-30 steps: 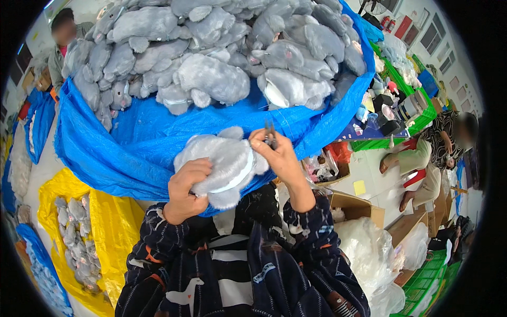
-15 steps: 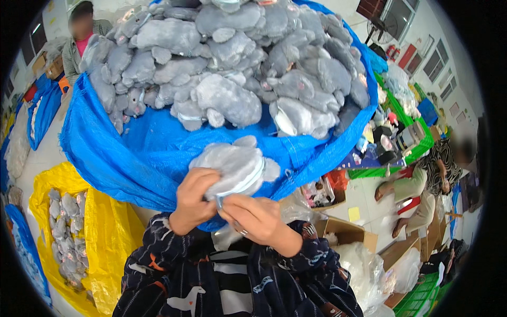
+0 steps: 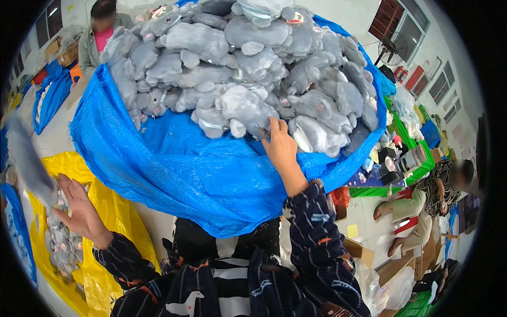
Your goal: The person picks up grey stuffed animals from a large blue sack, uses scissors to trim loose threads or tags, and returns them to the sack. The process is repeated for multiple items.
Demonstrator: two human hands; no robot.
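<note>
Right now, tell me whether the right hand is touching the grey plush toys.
Touching. The head view shows the right hand with its fingers laid against a grey plush toy at the edge of the pile in the blue bag; no gap shows between them.

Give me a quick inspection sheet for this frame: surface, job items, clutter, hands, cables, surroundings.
Surface: pale floor, yellow sheet at left.
Job's things: grey plush toys heaped in blue tarp bag; blurred grey toy in the air at left.
Clutter: cardboard boxes, clear bags.
Grippers: left hand open over yellow sheet; right hand on the heap.
Cables: nothing seen.
Surroundings: seated co-workers, green crates, fan.
</note>
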